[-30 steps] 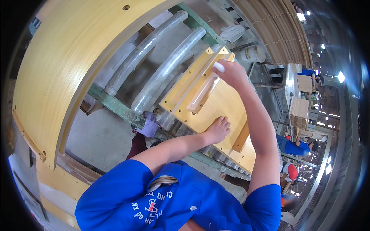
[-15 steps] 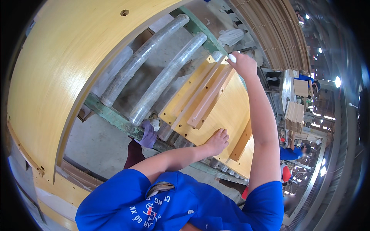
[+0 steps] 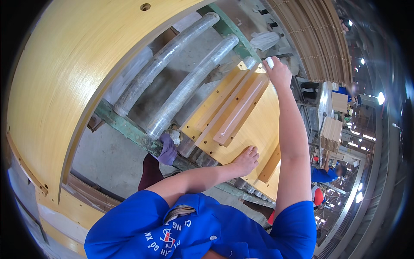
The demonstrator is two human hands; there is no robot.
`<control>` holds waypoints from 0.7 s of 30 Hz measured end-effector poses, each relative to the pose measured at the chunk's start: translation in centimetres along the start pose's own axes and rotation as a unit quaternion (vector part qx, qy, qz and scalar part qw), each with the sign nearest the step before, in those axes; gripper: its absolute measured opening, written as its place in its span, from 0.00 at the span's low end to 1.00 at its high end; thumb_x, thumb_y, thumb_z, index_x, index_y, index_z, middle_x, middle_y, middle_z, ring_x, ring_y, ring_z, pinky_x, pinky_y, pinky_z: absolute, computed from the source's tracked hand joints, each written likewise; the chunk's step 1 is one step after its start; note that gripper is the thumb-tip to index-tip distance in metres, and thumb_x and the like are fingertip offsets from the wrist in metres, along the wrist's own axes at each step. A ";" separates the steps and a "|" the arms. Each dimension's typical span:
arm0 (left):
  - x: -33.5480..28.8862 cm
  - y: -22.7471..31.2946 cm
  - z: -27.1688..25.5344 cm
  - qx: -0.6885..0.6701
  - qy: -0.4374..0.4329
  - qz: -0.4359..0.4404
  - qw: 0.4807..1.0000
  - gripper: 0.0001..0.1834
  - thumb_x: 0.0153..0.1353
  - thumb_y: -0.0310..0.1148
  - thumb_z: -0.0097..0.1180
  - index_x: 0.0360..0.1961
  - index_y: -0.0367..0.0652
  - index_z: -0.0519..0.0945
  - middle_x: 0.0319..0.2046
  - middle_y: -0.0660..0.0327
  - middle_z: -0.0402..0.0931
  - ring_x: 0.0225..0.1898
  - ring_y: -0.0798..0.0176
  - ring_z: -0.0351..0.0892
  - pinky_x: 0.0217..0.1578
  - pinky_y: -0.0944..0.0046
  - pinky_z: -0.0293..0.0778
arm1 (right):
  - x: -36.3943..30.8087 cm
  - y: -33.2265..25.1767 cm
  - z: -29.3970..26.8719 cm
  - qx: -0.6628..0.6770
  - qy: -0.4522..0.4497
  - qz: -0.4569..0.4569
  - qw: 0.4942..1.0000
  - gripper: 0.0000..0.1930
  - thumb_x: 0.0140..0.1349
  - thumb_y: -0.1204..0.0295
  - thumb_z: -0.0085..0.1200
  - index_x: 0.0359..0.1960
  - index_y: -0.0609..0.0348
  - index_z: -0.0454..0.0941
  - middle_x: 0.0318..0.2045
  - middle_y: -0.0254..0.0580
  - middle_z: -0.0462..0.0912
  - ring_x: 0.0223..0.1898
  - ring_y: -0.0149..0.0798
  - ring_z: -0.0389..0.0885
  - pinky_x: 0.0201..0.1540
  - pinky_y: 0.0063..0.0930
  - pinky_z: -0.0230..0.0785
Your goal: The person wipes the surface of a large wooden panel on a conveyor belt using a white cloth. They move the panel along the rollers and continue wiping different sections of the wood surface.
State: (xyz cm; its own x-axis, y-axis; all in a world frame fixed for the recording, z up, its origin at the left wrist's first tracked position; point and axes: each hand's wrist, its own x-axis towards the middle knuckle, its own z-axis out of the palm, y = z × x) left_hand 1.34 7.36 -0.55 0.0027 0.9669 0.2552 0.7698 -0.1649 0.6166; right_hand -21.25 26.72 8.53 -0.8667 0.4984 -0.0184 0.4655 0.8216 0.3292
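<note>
My left hand (image 3: 246,162) rests on a yellow varnished wooden panel (image 3: 252,129), its fingers laid on the surface and holding nothing. At the panel's far corner my right hand (image 3: 280,74) is closed around a small white wad (image 3: 270,62), which looks like cloth. Beside that hand begins a raised wooden rail (image 3: 241,110), which runs along the panel toward me. A shorter wooden strip (image 3: 270,165) stands on the panel to the right of my left hand. Several dark holes dot the panel's left part.
The panel lies on a green frame (image 3: 125,129) with rollers wrapped in clear film (image 3: 192,86). A large curved yellow board (image 3: 64,86) rises at left. A purple cloth (image 3: 167,150) hangs on the frame. Stacked brown boards (image 3: 317,39) stand far right; a co-worker in blue (image 3: 323,174) is beyond.
My right hand with the white wad has shifted slightly right at the panel's far corner. The left hand stays on the panel. The whole view has moved a little.
</note>
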 end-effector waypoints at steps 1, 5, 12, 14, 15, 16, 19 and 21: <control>0.0 0.0 -0.1 -0.001 0.001 -0.001 1.000 0.17 0.58 0.34 0.43 0.44 0.38 0.76 0.55 0.49 0.65 0.64 0.44 0.52 0.63 0.43 0.44 | 0.0 0.0 0.1 -0.002 0.002 -0.004 1.000 0.19 0.59 0.49 0.49 0.37 0.51 0.74 0.30 0.49 0.82 0.36 0.52 0.81 0.36 0.45 0.73; -0.1 0.0 -0.1 -0.002 0.004 0.000 1.000 0.17 0.58 0.34 0.43 0.44 0.38 0.76 0.55 0.49 0.65 0.64 0.44 0.52 0.63 0.43 0.45 | 0.0 -0.1 0.4 0.002 0.013 -0.016 1.000 0.18 0.59 0.49 0.49 0.34 0.52 0.73 0.28 0.49 0.82 0.35 0.53 0.81 0.35 0.46 0.73; -0.2 0.2 -0.4 0.012 -0.011 0.004 1.000 0.17 0.59 0.35 0.42 0.45 0.39 0.76 0.56 0.49 0.65 0.64 0.44 0.52 0.63 0.44 0.45 | -1.0 0.0 0.2 0.015 0.026 -0.023 0.999 0.19 0.58 0.49 0.50 0.34 0.52 0.74 0.28 0.49 0.82 0.34 0.52 0.81 0.35 0.45 0.73; -0.2 0.1 -0.5 0.012 -0.007 0.002 1.000 0.17 0.59 0.35 0.42 0.45 0.39 0.76 0.56 0.50 0.65 0.64 0.44 0.52 0.63 0.44 0.45 | -1.6 -0.4 -0.3 0.023 0.025 -0.026 0.999 0.19 0.58 0.49 0.51 0.34 0.52 0.75 0.27 0.49 0.82 0.33 0.52 0.81 0.35 0.44 0.73; -0.2 0.1 -0.5 0.013 -0.004 0.001 1.000 0.17 0.60 0.35 0.42 0.45 0.39 0.76 0.56 0.50 0.65 0.64 0.44 0.52 0.63 0.44 0.45 | -2.0 -0.7 -0.6 0.027 0.021 -0.027 0.999 0.19 0.58 0.49 0.51 0.34 0.52 0.75 0.27 0.49 0.82 0.33 0.52 0.81 0.35 0.44 0.73; -0.2 0.1 -0.5 0.012 -0.006 0.001 1.000 0.17 0.59 0.35 0.42 0.45 0.40 0.76 0.56 0.50 0.65 0.64 0.44 0.52 0.63 0.44 0.45 | -2.6 -1.0 -0.8 0.030 0.017 -0.028 0.999 0.19 0.57 0.49 0.51 0.35 0.52 0.75 0.27 0.49 0.82 0.33 0.52 0.81 0.35 0.43 0.73; -0.2 0.0 -0.7 0.014 -0.004 0.001 1.000 0.17 0.59 0.35 0.43 0.45 0.40 0.76 0.56 0.51 0.66 0.64 0.45 0.53 0.63 0.44 0.45 | -4.3 -2.0 -1.6 0.053 0.018 -0.040 0.998 0.19 0.57 0.49 0.52 0.34 0.52 0.76 0.26 0.48 0.82 0.32 0.51 0.81 0.34 0.43 0.72; -0.4 0.2 -0.6 0.018 -0.004 0.006 1.000 0.17 0.58 0.35 0.43 0.45 0.40 0.77 0.55 0.51 0.66 0.64 0.45 0.53 0.63 0.44 0.45 | -5.6 -2.2 -1.8 0.063 0.007 -0.044 0.997 0.19 0.57 0.49 0.53 0.34 0.51 0.76 0.26 0.47 0.82 0.31 0.51 0.81 0.33 0.43 0.72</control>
State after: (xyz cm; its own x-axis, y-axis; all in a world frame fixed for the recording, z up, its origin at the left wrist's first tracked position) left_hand 1.07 6.85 -0.08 0.0167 0.9664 0.2567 0.7925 -0.1693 0.5859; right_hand -17.78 21.62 9.63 -0.9073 0.4194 -0.0287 0.4052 0.8907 0.2062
